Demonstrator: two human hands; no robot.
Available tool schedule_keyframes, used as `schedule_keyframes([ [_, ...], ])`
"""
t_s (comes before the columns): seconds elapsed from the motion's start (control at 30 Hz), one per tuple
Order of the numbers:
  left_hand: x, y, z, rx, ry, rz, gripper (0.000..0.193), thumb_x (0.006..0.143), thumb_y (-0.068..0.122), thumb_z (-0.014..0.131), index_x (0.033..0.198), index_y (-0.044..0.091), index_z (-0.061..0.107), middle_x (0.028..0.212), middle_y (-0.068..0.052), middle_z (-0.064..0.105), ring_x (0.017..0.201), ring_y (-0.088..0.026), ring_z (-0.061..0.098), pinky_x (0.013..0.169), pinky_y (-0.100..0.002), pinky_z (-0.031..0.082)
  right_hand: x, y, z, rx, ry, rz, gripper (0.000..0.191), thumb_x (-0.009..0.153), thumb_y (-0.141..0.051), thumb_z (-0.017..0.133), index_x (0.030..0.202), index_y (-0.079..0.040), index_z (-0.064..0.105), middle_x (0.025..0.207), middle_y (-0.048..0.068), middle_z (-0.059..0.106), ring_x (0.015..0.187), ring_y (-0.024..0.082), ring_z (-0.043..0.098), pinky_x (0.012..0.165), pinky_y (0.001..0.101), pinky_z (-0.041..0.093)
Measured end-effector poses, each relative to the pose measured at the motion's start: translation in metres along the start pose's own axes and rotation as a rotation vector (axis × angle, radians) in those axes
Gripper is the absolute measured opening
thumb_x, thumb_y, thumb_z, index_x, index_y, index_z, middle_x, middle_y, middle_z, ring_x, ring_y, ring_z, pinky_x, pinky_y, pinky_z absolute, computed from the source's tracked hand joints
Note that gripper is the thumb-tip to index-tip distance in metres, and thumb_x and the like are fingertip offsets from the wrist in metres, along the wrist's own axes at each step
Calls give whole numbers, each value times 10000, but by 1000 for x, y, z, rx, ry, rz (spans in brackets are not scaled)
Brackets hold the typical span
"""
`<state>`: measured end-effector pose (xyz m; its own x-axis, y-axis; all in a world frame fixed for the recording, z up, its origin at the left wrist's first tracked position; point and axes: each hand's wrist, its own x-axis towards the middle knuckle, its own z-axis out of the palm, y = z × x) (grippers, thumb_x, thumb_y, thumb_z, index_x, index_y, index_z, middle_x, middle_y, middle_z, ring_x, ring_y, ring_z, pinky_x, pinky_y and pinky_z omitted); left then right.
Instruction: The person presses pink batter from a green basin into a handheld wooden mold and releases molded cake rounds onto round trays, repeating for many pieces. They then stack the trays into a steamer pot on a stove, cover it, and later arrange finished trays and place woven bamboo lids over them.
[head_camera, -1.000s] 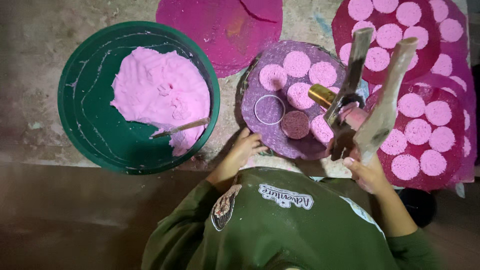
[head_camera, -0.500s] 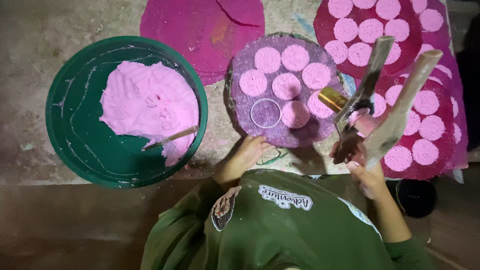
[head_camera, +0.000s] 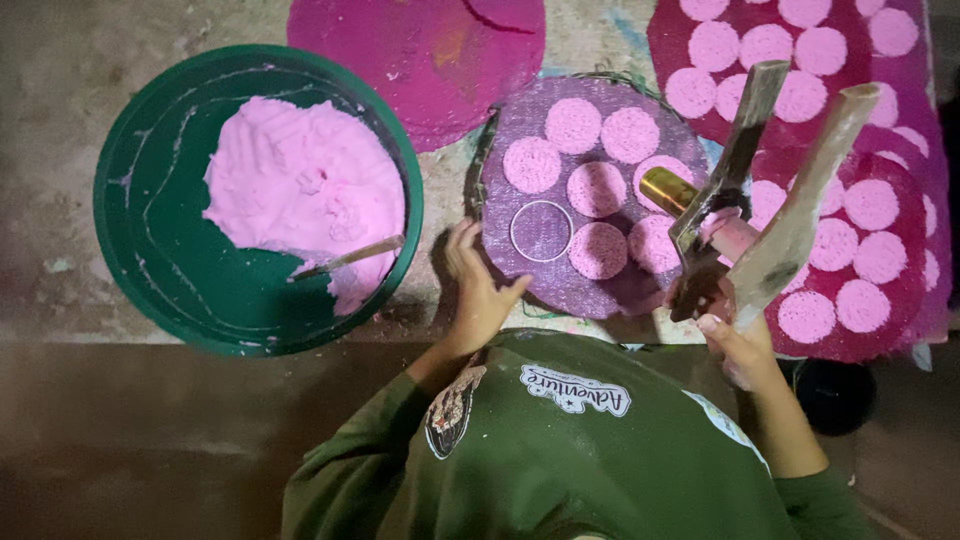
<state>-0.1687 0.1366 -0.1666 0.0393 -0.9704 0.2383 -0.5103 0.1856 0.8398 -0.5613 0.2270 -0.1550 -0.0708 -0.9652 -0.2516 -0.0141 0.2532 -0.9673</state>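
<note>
- While the left hand rests with fingers spread flat on the near-left rim of the purple mat, it grips nothing.
- The right hand is clenched round the two long handles of a press, which slant up and to the right over the mats.
- The press has a brass tube at its lower end, lying over the right part of the purple mat, and a lump of pink paste between the handles.
- On the purple mat lie seven pink discs, packed close; a thin metal ring lies flat on a bare spot at the left, just beyond the left fingertips.
- A green basin stands to the left of the mat, near but not touching it, with a heap of pink dough in it.
- A stick leans in the basin, its end in the dough.
- To the right lie red mats covered with more pink discs, overlapping one another; the press handles cross above them.
- A magenta mat lies beyond, between basin and red mats, bare of discs.
</note>
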Motion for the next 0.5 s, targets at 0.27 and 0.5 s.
schedule_keyframes([
  [0.27,44,18,10,196,-245,163,1199,678,324,927,1543,26,152,1511,-259,384,1468,-435,276,1184,-696,22,20,-11,17,31,-58,0,756,843,-169,746,1495,-30,390,1052,-3,492,825,86,467,627,241,378],
  [0.5,48,17,0,240,-278,163,1159,755,316,918,1573,29,148,1491,-271,372,1451,-424,293,1200,-662,62,17,-36,34,6,-233,-60,799,840,-247,760,1493,-26,357,1353,60,536,1219,178,553,985,293,492],
])
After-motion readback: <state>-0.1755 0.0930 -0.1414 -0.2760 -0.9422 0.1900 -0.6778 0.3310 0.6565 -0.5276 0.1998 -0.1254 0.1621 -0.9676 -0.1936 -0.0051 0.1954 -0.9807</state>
